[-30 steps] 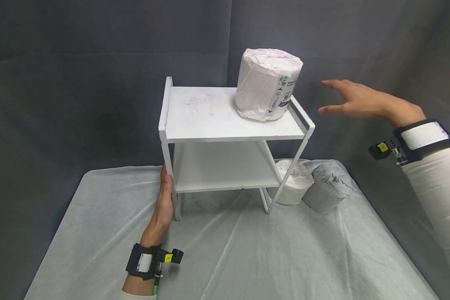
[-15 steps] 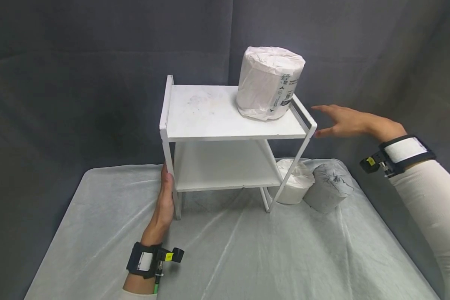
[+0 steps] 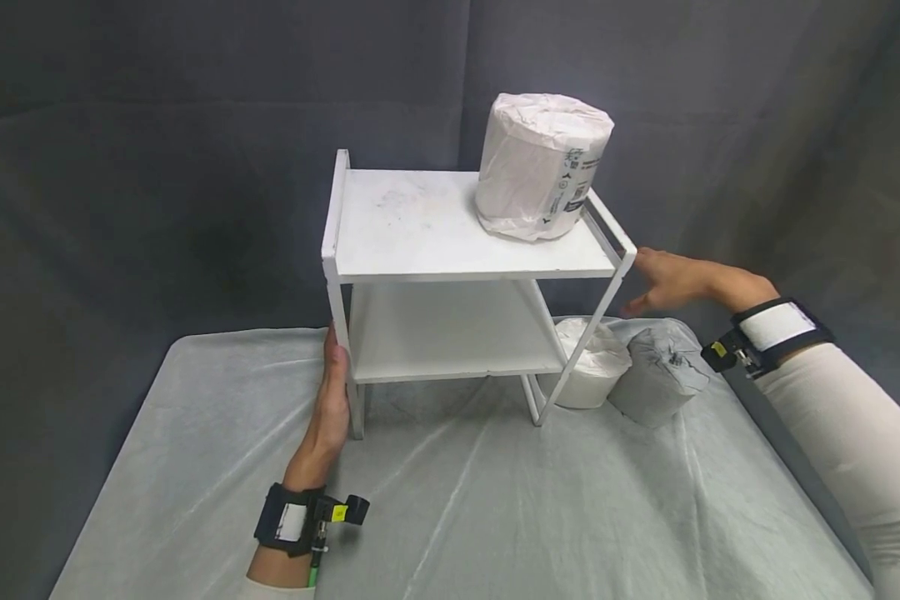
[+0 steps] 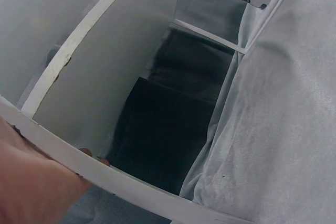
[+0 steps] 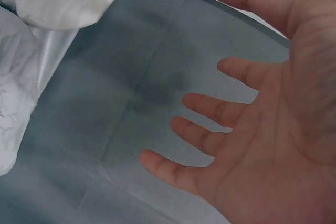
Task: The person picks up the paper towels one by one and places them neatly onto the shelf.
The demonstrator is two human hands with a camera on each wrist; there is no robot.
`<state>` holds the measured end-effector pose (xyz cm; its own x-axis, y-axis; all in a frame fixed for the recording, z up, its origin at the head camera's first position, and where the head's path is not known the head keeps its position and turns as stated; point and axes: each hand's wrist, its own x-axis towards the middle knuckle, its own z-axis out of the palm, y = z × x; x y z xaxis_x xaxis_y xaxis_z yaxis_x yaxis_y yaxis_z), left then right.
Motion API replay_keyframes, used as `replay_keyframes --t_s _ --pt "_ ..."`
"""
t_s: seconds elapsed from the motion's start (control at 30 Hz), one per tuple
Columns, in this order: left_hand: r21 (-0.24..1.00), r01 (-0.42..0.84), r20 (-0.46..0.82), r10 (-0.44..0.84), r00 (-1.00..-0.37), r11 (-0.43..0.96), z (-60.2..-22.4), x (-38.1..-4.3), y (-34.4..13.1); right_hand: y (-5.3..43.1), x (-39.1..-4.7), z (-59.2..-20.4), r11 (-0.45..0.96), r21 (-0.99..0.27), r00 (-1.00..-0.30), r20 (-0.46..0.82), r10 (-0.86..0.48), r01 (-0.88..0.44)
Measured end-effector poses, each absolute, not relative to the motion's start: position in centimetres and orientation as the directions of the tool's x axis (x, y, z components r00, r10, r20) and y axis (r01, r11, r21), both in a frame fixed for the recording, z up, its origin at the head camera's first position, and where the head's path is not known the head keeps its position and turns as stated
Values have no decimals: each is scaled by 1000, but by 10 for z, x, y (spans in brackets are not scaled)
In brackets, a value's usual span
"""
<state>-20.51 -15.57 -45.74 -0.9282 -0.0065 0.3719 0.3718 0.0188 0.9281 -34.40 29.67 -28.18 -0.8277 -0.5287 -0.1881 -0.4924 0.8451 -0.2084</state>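
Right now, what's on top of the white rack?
A wrapped roll sits near the right end of the top shelf, with faint smudges left of it. The shelf surface beneath and just behind the roll is covered.

I see the person's bare right hand (image 3: pixel 672 279) lower and farther left than a second ago, when it hung well apart from the white two-tier rack with slim legs (image 3: pixel 408 221). Half a second ago its fingertips were near the right end rail; now, from my head view, that rail covers some of them, and I can't tell whether they touch. The black wrist strap with a white patch (image 3: pixel 780 325) and the long off-white fabric sleeve (image 3: pixel 843 437) have come down and left with it.
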Motion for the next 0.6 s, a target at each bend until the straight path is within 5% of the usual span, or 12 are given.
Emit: replay_keyframes --t_s 0.6 --pt "920 392 392 5 -920 -4 -458 -206 -156 285 -336 -327 804 -335 -763 -278 -583 -492"
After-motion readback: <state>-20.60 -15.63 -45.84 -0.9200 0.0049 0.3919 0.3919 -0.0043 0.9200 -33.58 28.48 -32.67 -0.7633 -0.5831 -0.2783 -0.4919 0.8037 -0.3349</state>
